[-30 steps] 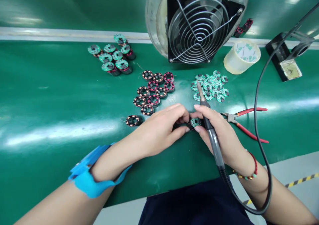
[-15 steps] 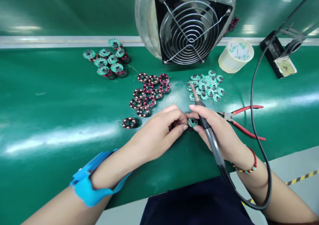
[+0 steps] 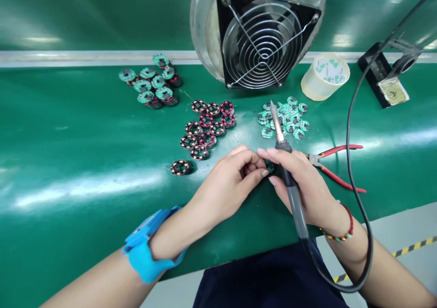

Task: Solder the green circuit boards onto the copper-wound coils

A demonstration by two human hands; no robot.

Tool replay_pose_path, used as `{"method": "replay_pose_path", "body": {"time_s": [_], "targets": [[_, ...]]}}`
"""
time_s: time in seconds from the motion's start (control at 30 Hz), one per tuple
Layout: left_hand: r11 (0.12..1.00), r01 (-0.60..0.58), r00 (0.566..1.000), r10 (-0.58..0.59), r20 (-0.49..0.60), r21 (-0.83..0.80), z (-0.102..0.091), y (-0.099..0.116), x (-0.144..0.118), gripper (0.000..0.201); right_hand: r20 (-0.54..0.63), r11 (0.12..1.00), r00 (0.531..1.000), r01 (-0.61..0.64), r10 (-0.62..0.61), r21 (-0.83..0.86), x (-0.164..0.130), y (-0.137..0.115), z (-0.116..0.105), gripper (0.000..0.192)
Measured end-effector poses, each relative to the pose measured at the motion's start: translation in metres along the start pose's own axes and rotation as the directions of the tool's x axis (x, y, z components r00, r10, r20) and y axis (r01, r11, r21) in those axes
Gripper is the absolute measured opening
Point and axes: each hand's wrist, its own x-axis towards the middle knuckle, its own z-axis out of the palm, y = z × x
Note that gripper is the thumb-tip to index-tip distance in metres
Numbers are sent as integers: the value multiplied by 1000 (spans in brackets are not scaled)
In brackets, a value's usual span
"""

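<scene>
My left hand (image 3: 239,176) is closed, its thumb and fingers pinching a small round circuit board (image 3: 269,166) at the edge. Most of that board is hidden by fingers, and whether a coil sits under it cannot be seen. My right hand (image 3: 300,176) grips a soldering iron (image 3: 296,203), whose bare metal tip points away from me, over a pile of green round circuit boards (image 3: 290,117). The fingertips of my right hand are close to the held board. Left of my hands lie several copper-wound motor coils (image 3: 206,120), with one coil (image 3: 181,167) set apart.
Coils topped with green boards (image 3: 164,94) stand at the back left. A caged fan (image 3: 264,55) overhangs the bench. Beyond my right hand are red-handled cutters (image 3: 337,178), a tape roll (image 3: 321,85) and an iron stand (image 3: 378,76). The iron's cable (image 3: 348,130) loops over my right forearm.
The soldering iron has turned more upright, its tip moving up and right. My left hand has shifted slightly right, and the held board is now more covered by fingers.
</scene>
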Motion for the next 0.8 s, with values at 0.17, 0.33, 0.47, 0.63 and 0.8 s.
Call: {"method": "replay_pose_path", "body": {"time_s": [0.17, 0.33, 0.47, 0.63, 0.8], "targets": [[1000, 16, 1000, -16, 19, -11, -3, 3, 0, 15, -16, 992, 998, 57, -59, -116, -4, 1, -1, 55], [999, 50, 999, -50, 13, 16, -6, 3, -2, 14, -38, 988, 998, 35, -41, -150, -5, 1, -2, 54], [997, 36, 999, -35, -7, 62, -7, 3, -2, 16, -80, 990, 995, 49, -60, -133, -2, -3, -3, 49], [990, 40, 999, -40, -6, 139, -8, 6, -1, 16, -251, 998, 967, -58, 48, -32, -1, -9, -4, 48], [985, 80, 997, -81, 4, 155, -9, 7, -1, 14, -393, 998, 918, -33, 49, 48, -7, -9, -6, 41]]}}
